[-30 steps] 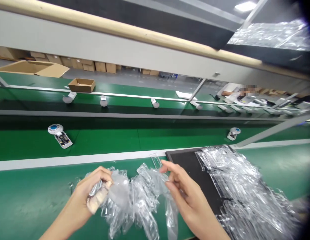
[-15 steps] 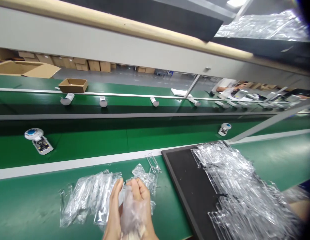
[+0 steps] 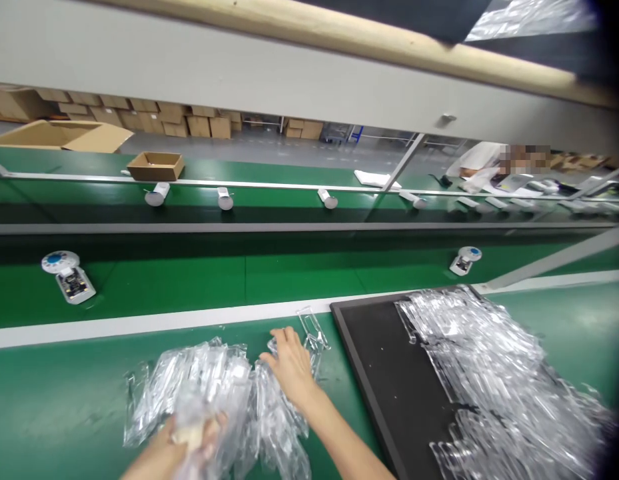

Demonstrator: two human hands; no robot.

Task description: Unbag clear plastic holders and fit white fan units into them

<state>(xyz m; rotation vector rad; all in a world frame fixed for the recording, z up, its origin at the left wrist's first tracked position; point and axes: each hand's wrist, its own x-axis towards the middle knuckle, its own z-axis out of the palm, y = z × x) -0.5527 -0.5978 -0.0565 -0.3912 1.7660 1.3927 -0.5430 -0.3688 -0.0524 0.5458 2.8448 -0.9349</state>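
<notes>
At the lower middle, my left hand (image 3: pixel 199 440) is closed round a cloudy plastic bag (image 3: pixel 186 403), which is blurred and hides part of the fingers. My right hand (image 3: pixel 289 363) has its fingers stretched out over some clear plastic pieces; whether it touches them I cannot tell. A thin clear plastic frame (image 3: pixel 313 327) lies just beyond its fingertips. Left of my hands spreads a pile of clear plastic pieces (image 3: pixel 174 373) on the green table (image 3: pixel 64 400). More crumpled clear plastic (image 3: pixel 279 420) lies between my two forearms.
A black tray (image 3: pixel 384 373) at the right bears a heap of clear plastic frames (image 3: pixel 494 360). On the green belt (image 3: pixel 189 273) lie two white devices with round blue-centred heads, one left (image 3: pixel 69 277), one right (image 3: pixel 465 260). A shelf beam (image 3: pixel 289 80) crosses above. Another person works far right.
My hands have parted: the left moved left and down with the plastic bag, the right reached forward over the clear plastic pieces. The camera view has shifted slightly.
</notes>
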